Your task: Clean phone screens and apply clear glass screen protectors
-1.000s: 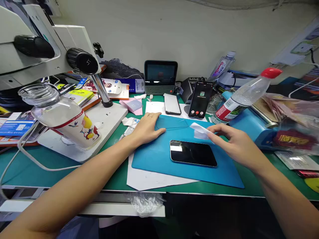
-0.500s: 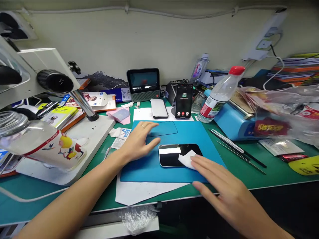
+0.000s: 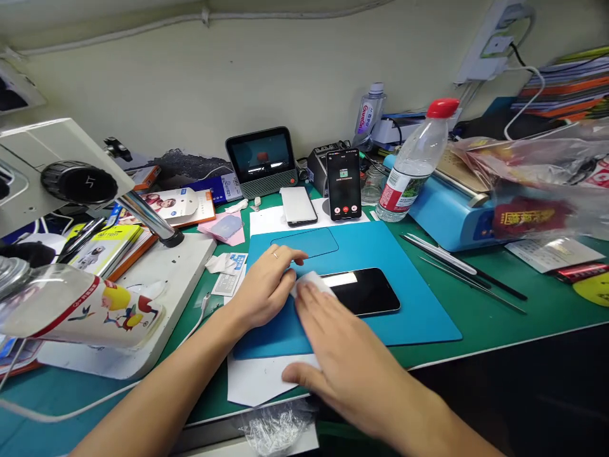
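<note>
1. One jar (image 3: 90,311) left of the left grip (image 3: 266,282): the forearm (image 3: 190,362) could tip it.
2. Left grip: half-curled, seemingly empty; straying fingers might smudge the sheet (image 3: 316,241) just beyond.
3. Right grip (image 3: 349,352): spread flat, pressing the wipe (image 3: 320,280) over the phone's (image 3: 368,292) left end; trapped grit could scratch.
4. Phone, on the mat (image 3: 423,327) right of those fingertips: uneven pressure may slide it.
</note>
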A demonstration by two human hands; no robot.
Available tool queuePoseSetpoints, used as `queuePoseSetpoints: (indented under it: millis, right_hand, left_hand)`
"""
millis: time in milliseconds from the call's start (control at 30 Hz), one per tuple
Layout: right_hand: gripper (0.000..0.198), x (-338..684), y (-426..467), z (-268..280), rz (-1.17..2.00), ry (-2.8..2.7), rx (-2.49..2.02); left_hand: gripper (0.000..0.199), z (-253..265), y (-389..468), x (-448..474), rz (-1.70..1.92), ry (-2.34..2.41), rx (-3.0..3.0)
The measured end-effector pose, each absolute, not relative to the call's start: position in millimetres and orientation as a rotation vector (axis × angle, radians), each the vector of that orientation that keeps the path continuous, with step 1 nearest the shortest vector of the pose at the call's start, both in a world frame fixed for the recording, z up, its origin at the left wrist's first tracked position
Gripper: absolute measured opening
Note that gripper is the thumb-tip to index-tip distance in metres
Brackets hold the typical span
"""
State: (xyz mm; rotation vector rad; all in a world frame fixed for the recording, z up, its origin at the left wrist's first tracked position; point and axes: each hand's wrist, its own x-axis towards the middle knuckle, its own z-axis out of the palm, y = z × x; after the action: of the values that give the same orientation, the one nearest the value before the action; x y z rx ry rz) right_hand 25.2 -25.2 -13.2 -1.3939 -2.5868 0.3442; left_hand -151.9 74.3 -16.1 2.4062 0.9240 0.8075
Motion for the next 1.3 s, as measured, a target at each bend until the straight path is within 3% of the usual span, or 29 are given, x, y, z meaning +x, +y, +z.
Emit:
queuePoseSetpoints:
  millis: [367,533,600,767,967,1133,1300]
  right_hand:
    - [0.088,92,-63,-27,-0.067,-2.481,-1.426]
    - [0.085,125,-56,-33,-0.040,-2.406,-1.571]
    - [0.088,123,-48,-32,0.028,-2.408,-1.599]
    - [0.102,91,-25,-22,0.283,-2.387,-1.685]
    - [0.108,35,-17,-15,0.516,-2.412,-1.465]
    - [0.109,20,-24,-21,0.504,-2.421,-1.432]
    - [0.095,31,-43,-24,0.363,-2.471,-1.346]
  left_hand:
    - [0.024,-17,70,-147,0.577,0.859,2.455]
    - [0.065,-14,69,-145,0.449,0.751,2.487]
    - [0.073,-15,69,-145,0.456,0.743,2.474]
    - [0.055,-21,70,-146,0.620,0.821,2.387]
    - [0.050,-25,74,-148,0.781,0.952,2.271]
    - [0.048,-24,77,-149,0.795,0.950,2.272]
    - [0.045,-24,76,-152,0.751,0.921,2.302]
